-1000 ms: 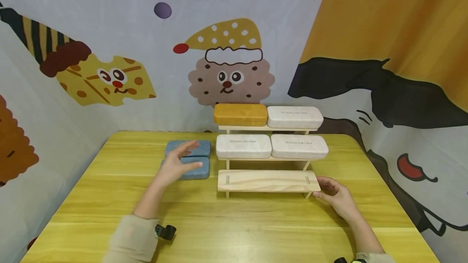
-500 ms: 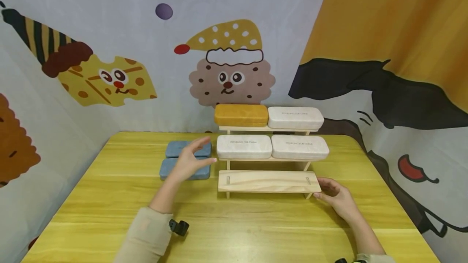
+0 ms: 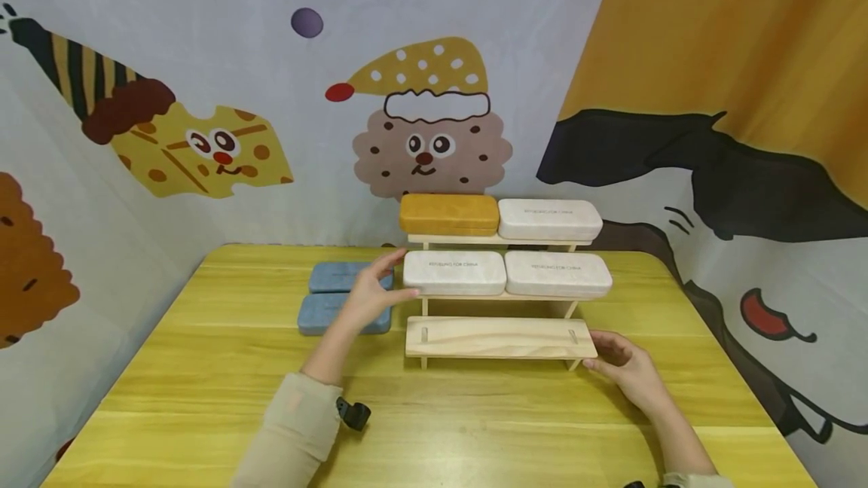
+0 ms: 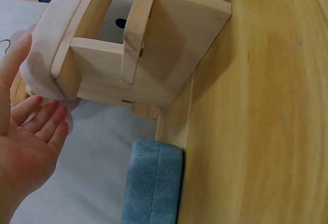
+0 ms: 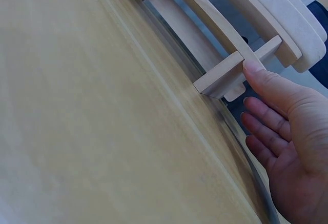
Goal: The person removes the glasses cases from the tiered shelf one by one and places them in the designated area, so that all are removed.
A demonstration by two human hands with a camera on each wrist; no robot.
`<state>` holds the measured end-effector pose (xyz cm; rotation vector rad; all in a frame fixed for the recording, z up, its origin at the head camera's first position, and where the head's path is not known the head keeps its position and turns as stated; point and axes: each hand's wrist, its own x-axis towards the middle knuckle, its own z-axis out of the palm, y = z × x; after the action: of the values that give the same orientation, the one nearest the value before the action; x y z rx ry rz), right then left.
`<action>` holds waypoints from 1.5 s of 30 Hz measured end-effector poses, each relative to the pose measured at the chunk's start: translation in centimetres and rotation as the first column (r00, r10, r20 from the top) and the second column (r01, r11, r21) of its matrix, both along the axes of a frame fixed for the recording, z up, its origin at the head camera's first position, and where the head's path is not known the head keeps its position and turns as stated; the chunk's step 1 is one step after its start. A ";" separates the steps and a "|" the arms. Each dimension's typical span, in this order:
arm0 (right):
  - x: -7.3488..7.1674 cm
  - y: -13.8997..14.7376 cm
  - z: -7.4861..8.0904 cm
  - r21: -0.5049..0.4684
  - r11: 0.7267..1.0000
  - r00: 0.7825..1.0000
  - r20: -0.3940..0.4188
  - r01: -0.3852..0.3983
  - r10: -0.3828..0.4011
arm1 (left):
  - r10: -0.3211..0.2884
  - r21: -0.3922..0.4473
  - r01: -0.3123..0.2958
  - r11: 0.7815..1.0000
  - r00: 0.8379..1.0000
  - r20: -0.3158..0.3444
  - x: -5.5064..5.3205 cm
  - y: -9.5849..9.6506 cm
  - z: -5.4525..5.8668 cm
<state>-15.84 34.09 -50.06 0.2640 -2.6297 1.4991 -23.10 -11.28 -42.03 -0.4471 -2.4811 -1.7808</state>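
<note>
A three-step wooden display rack (image 3: pixel 488 337) stands on the table, its lowest shelf bare. My left hand (image 3: pixel 373 292) reaches the left end of a white glasses case (image 3: pixel 454 277) on the middle shelf. In the left wrist view, the thumb overlaps the end of this white case (image 4: pixel 43 62), and the nearly straight fingers (image 4: pixel 46 124) lie just below it. My right hand (image 3: pixel 627 371) holds the right end of the bottom shelf. Its thumb (image 5: pixel 261 75) rests at the shelf corner in the right wrist view; the other fingers bend behind the end.
Another white case (image 3: pixel 557 276) shares the middle shelf. A mustard case (image 3: pixel 449 215) and a white case (image 3: pixel 551 219) sit on the top shelf. Left of the rack, two blue cases (image 3: pixel 319 312) lie on the table (image 3: pixel 475 428). A cartoon-print curtain (image 3: pixel 251 44) hangs behind.
My left hand has moved right, from over the blue cases to the left end of the middle-shelf white case. My right hand stays at the rack's end.
</note>
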 end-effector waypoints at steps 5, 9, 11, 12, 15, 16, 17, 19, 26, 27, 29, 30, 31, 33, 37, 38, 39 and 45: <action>0.1 -0.1 0.3 -0.018 1.000 1.000 0.014 0.011 -0.011 | 0.018 0.027 -0.019 0.999 1.000 0.022 -0.2 0.5 -0.3; 0.2 -0.2 0.4 -0.021 1.000 1.000 0.015 0.007 -0.007 | 0.036 0.031 -0.037 0.999 0.998 0.041 -0.3 1.0 -0.5; 0.2 -0.2 0.3 -0.021 1.000 1.000 0.013 0.006 -0.006 | 0.040 0.035 -0.042 0.999 0.998 0.047 -0.4 1.2 -0.5; 0.2 -0.2 0.3 -0.020 1.000 1.000 0.009 0.005 -0.005 | 0.044 0.035 -0.045 0.998 0.998 0.048 -0.4 1.3 -0.5; 0.1 -0.2 0.3 -0.025 1.000 1.000 -0.006 0.000 0.000 | 0.045 0.054 -0.047 0.997 0.998 0.041 -0.5 1.6 -0.5; 0.1 -0.2 0.3 -0.028 1.000 1.000 -0.012 -0.003 0.003 | 0.045 0.059 -0.048 0.997 0.998 0.039 -0.5 1.6 -0.6; 0.1 -0.2 0.3 -0.031 1.000 1.000 -0.017 -0.007 0.006 | 0.049 0.060 -0.051 0.997 0.998 0.038 -0.6 1.7 -0.6; 0.1 -0.3 0.3 -0.037 0.999 1.000 -0.024 -0.008 0.007 | 0.052 0.065 -0.055 0.996 0.998 0.034 -0.6 1.8 -0.6; 0.1 -0.2 0.3 -0.028 1.000 1.000 -0.018 -0.002 0.002 | 0.064 0.100 -0.066 0.993 0.998 0.023 -0.7 1.9 -0.7; 0.1 -0.2 0.3 -0.026 1.000 1.000 -0.015 -0.002 0.002 | 0.062 0.105 -0.063 0.992 0.998 0.021 -0.8 1.8 -0.7; 0.1 -0.2 0.2 -0.027 1.000 1.000 -0.011 -0.003 0.002 | 0.061 0.116 -0.063 0.991 0.998 0.020 -0.8 1.8 -0.8; 0.1 -0.2 0.2 -0.024 1.000 1.000 -0.011 -0.003 0.002 | 0.062 0.119 -0.063 0.991 0.998 0.019 -0.8 1.7 -0.9; 0.0 -0.2 0.1 -0.024 1.000 1.000 -0.009 -0.002 0.002 | 0.063 0.123 -0.065 0.990 0.998 0.019 -0.8 1.7 -1.0; 0.0 -0.2 0.1 -0.024 1.000 1.000 -0.006 -0.002 0.002 | 0.063 0.130 -0.064 0.989 0.998 0.017 -0.8 1.6 -1.0; 0.1 -0.2 0.1 -0.021 1.000 1.000 0.003 0.000 0.000 | 0.070 0.142 -0.071 0.987 0.997 0.014 -0.7 1.5 -1.1; 0.1 -0.2 0.1 -0.020 1.000 1.000 0.005 0.000 0.000 | 0.070 0.144 -0.071 0.987 0.997 0.010 -0.7 1.5 -1.1; 0.1 -0.2 0.1 -0.019 1.000 1.000 0.006 0.000 0.000 | 0.071 0.145 -0.072 0.987 0.997 0.009 -0.7 1.5 -1.0; 0.1 -0.1 0.2 -0.016 1.000 1.000 0.003 0.005 -0.005 | 0.068 0.147 -0.066 0.987 0.998 -0.008 -0.6 1.4 -0.9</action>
<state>-15.70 33.94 -49.85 0.2545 -2.6173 1.5198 -23.67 -9.93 -42.92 -0.3593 -2.3059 -1.9105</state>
